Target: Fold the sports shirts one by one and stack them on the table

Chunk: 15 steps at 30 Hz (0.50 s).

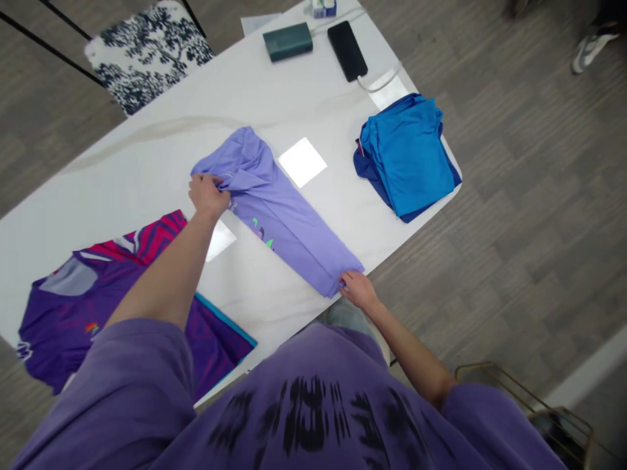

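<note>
The lavender shirt (294,225) lies between the two hands, its long axis running crosswise over the tabletop (122,176), from a rumpled end near the middle down to a narrow end at the near edge. Each hand is at one end of it, so neither is clearly the nearer. From the left hand (209,196), the length of cloth stretches away toward the near edge; from the right hand (358,289), it runs back toward the middle of the tabletop. That lengthwise line, from one hand to the other, is the relation that matters here.

The left hand grips the cloth along the left side of the bunched end, fingers curled over the fabric and back of the hand up. Its arm reaches well forward, passing over the purple-and-pink jersey (112,281), which is spread by the near edge toward the tabletop's left end. The right hand pinches a corner of the narrow end, right at the near edge; its forearm comes in from beyond that edge, off the tabletop. The exact placing of both thumbs is hard to make out.

The shirt's middle lies flat, with part of a print showing on its left side. Blue folded clothes (411,156) rest apart from it, at the near right corner.
</note>
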Available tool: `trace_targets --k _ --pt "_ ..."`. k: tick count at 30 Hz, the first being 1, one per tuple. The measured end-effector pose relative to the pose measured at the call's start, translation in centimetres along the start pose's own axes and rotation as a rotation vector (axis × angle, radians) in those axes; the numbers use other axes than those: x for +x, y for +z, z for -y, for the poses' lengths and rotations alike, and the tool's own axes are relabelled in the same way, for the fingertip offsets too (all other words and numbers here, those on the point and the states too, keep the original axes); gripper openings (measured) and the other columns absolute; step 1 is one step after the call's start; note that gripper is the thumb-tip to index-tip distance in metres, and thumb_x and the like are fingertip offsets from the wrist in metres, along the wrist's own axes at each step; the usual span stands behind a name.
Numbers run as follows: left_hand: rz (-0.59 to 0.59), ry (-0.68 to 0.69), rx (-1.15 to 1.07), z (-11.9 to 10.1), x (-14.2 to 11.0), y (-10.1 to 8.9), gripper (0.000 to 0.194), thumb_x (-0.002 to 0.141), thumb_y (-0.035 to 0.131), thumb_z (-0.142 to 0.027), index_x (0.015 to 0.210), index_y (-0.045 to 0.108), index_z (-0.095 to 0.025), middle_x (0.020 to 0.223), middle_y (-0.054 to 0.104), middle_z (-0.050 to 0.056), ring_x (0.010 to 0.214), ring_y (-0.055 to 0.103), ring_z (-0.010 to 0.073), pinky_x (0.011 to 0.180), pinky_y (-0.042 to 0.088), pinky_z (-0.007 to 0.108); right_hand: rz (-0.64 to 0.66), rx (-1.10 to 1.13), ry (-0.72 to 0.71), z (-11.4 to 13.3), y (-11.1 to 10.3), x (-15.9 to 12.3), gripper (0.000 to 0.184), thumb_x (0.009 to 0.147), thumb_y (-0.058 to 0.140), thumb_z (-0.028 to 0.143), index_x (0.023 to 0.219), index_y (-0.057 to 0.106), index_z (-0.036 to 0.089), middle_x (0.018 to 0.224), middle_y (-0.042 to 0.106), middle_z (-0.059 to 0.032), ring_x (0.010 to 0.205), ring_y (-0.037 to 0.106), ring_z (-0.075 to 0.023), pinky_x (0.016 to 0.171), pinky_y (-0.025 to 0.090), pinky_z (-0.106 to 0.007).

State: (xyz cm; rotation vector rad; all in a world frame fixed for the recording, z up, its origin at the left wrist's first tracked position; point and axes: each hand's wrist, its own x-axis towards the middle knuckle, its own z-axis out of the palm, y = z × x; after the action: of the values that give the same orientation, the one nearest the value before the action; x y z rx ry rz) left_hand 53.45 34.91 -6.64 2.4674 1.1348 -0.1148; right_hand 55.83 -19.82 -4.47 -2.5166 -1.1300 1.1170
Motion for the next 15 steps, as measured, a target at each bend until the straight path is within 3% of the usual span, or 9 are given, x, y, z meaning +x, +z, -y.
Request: trace_targets --k 3,7,9,12,15 --pt "-0.146 0.055 0.055 -3.2 -4.8 1.1 0.043 0.093 0.065 -0.035 0.133 0.061 -0.020 0.145 0.051 0.019 0.137 0.042 0.0429 0.111 0.034 0.061 -0.054 -0.002 -0.007 0.5 0.1 0.3 0.016 0.102 0.065 0.034 0.113 0.071 0.024 0.112 0.072 -0.0089 0.105 0.064 -0.0244 0.097 0.047 -0.035" --pt "0.024 0.313 -0.006 -9.2 -12.5 5.0 0.042 0.098 0.062 -0.045 0.134 0.060 -0.024 0.135 0.058 0.018 0.130 0.050 0.0416 0.109 0.036 0.058 -0.146 0.012 0.003 0.5 -0.7 1.5 0.017 0.106 0.056 0.031 0.117 0.067 0.024 0.114 0.070 -0.0084 0.104 0.063 -0.0227 0.093 0.048 -0.032" --pt "0.136 0.375 -0.021 -11.2 -15.8 7.6 0.043 0.098 0.064 -0.050 0.131 0.059 -0.023 0.131 0.060 0.017 0.126 0.053 0.0385 0.107 0.039 0.054 -0.134 0.021 0.006 0.1 -0.8 2.8 0.017 0.102 0.060 0.026 0.118 0.065 0.023 0.117 0.068 -0.0084 0.105 0.063 -0.0217 0.091 0.049 -0.031" --pt "0.212 0.369 -0.003 -12.6 -18.4 10.4 0.048 0.094 0.070 -0.055 0.128 0.058 -0.022 0.131 0.059 0.015 0.125 0.052 0.0357 0.106 0.041 0.049 -0.056 0.033 -0.003 -0.8 -0.4 4.8 0.023 0.091 0.070 0.019 0.113 0.064 0.021 0.119 0.066 -0.0077 0.102 0.063 -0.0198 0.091 0.049 -0.029" --pt "0.241 0.337 0.025 -13.3 -18.6 11.0 0.052 0.089 0.078 -0.055 0.124 0.057 -0.023 0.133 0.058 0.014 0.126 0.051 0.0346 0.104 0.042 0.046 0.013 0.033 -0.023 -1.6 -0.2 5.7 0.026 0.086 0.074 0.016 0.110 0.065 0.019 0.117 0.064 -0.0068 0.098 0.063 -0.0179 0.089 0.049 -0.027"
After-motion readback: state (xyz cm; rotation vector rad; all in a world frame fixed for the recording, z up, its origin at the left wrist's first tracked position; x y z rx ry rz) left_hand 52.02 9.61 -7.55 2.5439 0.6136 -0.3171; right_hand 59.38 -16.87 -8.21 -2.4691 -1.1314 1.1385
